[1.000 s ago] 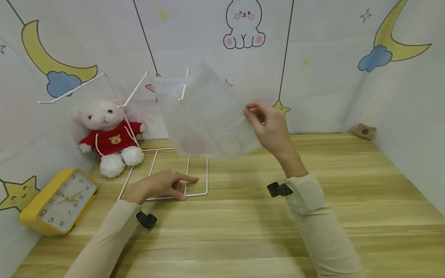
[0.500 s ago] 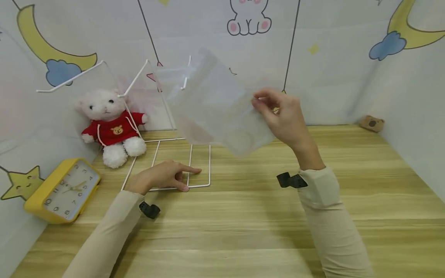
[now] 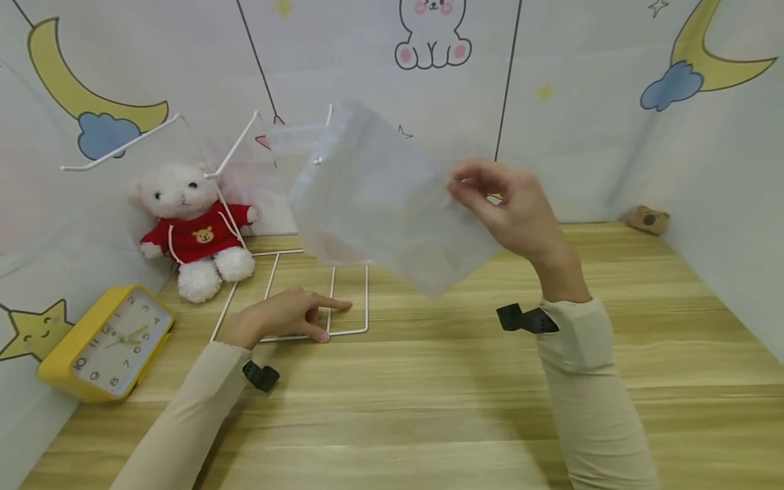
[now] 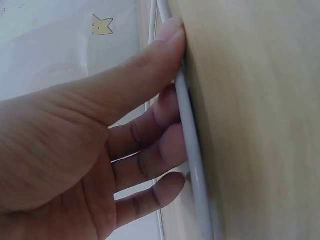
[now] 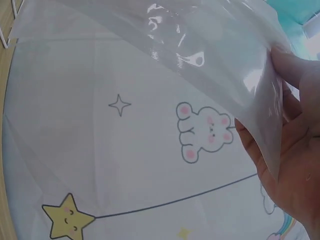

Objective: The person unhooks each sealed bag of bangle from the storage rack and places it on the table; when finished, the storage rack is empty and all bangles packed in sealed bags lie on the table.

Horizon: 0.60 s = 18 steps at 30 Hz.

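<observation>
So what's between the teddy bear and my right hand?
In the head view, translucent plastic, which your right hand pinches, fills most of that gap.

Wood-grain table [image 3: 429, 401] with rack [image 3: 367, 299], bear [image 3: 199, 238], clock [image 3: 119, 344]

Left fingers [image 3: 333, 301] low, right fingers [image 3: 482, 169] raised, pinching

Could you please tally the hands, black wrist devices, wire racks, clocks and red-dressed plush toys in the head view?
Hands (left hand, right hand): 2
Black wrist devices: 2
White wire rack: 1
Yellow clock: 1
Red-dressed plush toy: 1
Total: 7
</observation>
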Each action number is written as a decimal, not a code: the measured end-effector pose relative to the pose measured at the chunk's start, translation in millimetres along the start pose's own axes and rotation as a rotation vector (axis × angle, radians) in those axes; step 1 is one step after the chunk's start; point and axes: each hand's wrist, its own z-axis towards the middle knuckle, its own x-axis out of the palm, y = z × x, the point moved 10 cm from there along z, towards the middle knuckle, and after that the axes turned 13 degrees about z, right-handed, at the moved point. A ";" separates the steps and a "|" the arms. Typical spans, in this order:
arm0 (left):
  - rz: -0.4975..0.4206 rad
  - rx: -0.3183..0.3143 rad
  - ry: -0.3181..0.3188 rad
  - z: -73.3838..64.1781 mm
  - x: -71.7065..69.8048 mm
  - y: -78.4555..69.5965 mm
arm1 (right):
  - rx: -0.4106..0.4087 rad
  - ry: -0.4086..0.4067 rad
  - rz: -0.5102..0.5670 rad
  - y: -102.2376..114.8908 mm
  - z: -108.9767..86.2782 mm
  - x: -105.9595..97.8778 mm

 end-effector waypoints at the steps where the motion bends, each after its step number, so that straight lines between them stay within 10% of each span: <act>1: 0.004 0.000 0.001 -0.2 -0.4 -0.2 | 0.006 0.004 0.009 1.3 -0.5 -1.4; 18: 0.006 0.002 0.001 -0.3 0.2 0.4 | -0.054 -0.149 0.088 16.7 -9.7 -51.3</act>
